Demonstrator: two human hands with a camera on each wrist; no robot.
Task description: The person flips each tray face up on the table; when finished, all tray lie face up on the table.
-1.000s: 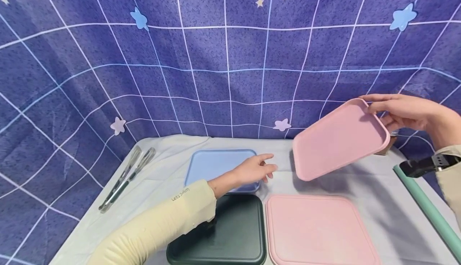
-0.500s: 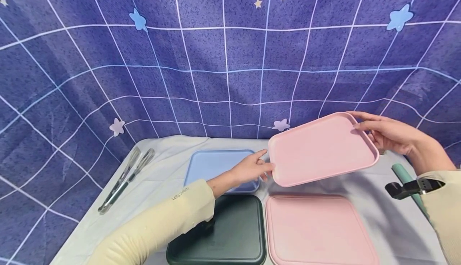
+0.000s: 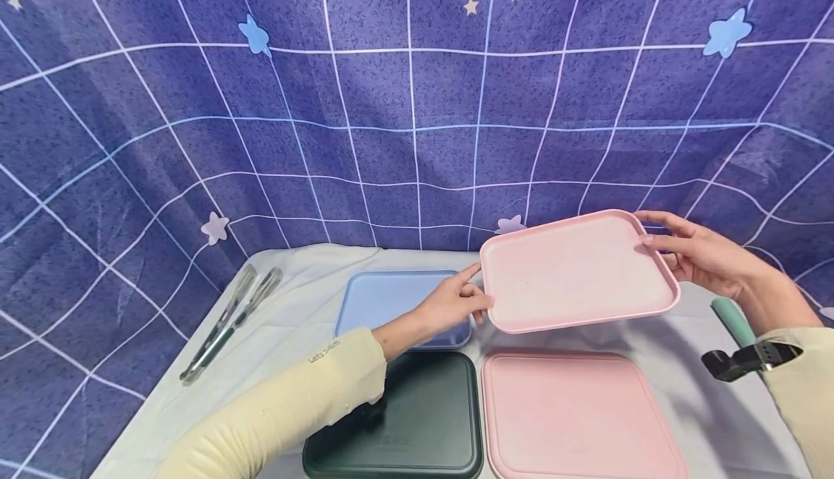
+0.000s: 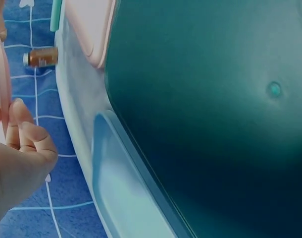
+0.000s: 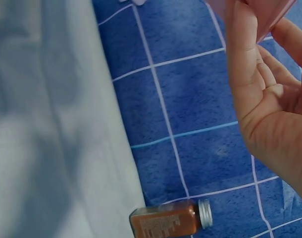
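Note:
A shallow pink tray (image 3: 580, 273) is held up above the back right of the table, its inside facing me and its right end slightly higher. My left hand (image 3: 454, 302) pinches its left edge between thumb and fingers. At the opposite end, my right hand (image 3: 706, 255) grips the right edge, thumb on the inner side and fingers behind. Beneath my left wrist lies a light blue tray (image 3: 381, 302), partly covered by the arm. In the right wrist view only a corner of the pink tray shows.
In front lie a dark green rectangular panel (image 3: 430, 421) and a pink one (image 3: 573, 414), side by side. Metal tongs (image 3: 228, 327) rest at the left. A green rod (image 3: 733, 323) lies at the right, partly hidden. The wrist views show a brown bottle (image 5: 166, 220) near the table's edge.
My right hand has brought the pink tray left and levelled it somewhat. The left hand, earlier apart from it, has taken hold of its left edge.

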